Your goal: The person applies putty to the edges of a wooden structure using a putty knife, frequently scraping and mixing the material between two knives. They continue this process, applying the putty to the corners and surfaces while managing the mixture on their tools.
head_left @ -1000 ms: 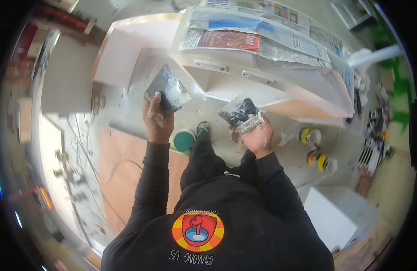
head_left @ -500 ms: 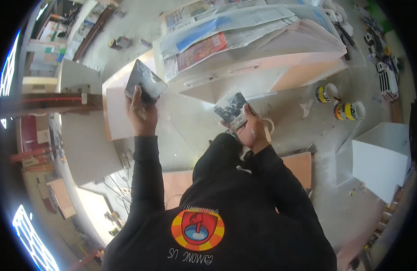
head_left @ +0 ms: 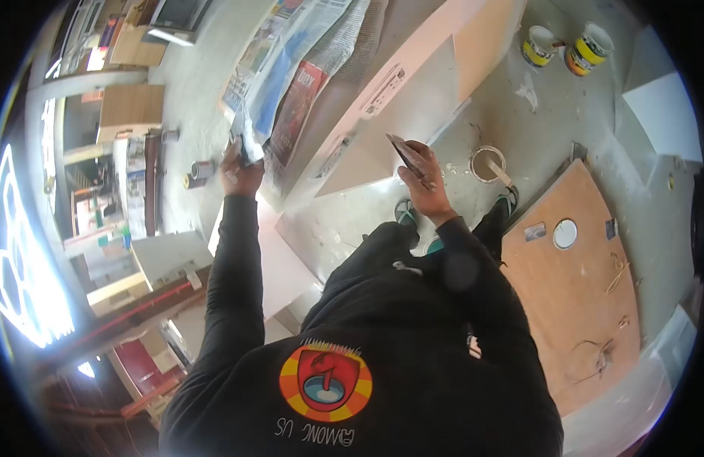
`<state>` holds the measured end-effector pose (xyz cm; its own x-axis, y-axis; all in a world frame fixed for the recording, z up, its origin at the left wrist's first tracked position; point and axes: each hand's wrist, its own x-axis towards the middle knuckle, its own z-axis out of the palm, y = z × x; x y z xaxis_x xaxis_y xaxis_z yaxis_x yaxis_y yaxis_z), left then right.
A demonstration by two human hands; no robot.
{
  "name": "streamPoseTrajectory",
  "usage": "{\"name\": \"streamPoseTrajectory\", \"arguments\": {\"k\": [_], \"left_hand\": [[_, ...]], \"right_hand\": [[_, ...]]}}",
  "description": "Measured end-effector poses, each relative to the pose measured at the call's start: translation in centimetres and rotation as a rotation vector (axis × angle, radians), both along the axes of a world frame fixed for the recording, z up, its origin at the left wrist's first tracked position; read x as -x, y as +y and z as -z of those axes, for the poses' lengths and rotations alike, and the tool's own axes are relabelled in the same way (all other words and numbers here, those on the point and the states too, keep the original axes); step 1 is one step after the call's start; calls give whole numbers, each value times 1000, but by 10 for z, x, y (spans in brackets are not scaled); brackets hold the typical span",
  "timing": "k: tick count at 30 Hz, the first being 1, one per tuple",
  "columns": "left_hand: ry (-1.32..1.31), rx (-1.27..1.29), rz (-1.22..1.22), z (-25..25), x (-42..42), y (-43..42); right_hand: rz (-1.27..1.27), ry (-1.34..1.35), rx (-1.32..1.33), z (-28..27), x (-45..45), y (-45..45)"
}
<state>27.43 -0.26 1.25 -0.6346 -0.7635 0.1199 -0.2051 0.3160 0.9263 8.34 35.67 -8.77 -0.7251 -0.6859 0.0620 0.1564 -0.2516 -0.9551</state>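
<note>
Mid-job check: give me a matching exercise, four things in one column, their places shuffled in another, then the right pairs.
1. Thin, dark, flat blade
2. Round, open tub with a pale flat stick
3. Round white disc
4. Printed newspaper sheets

A. On the flat reddish-brown board
B. Spread over the pale boxy unit
C. In the person's right hand
D. On the grey floor, near a sandalled foot

Right pairs: 1-C; 2-D; 3-A; 4-B
</note>
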Motion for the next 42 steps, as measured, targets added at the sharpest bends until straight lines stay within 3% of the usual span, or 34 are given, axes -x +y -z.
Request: {"name": "streamPoseTrajectory", "arguments": {"k": [1,3,5,7,9,11,18,35,42], "left_hand": [[287,-597,37,6,-9,-10],[327,-755,89,2,-23,-6],[441,-1056,207,-8,-12,-2],[565,-1323,537,-13,4,3],[568,-1310,512,-15,6,7],[698,-1427,565,-16,10,16],[701,-1629,564,-17,14,15],[590,-1727,570,-26,21,19],[591,-1705,573,-27,22,21]], "right_hand": [[13,-2,-3,7,-4,-9],[206,275,-79,10,-17,-25],[272,218,-46,14,-30,-43],[372,318,-95,18,-43,-56],[391,240,-83,20,-54,-66],[503,338,-136,26,-61,-76],[607,321,-117,30,-74,-107],[771,322,-65,32,-76,-136],[703,371,-112,30,-74,-129]]}}
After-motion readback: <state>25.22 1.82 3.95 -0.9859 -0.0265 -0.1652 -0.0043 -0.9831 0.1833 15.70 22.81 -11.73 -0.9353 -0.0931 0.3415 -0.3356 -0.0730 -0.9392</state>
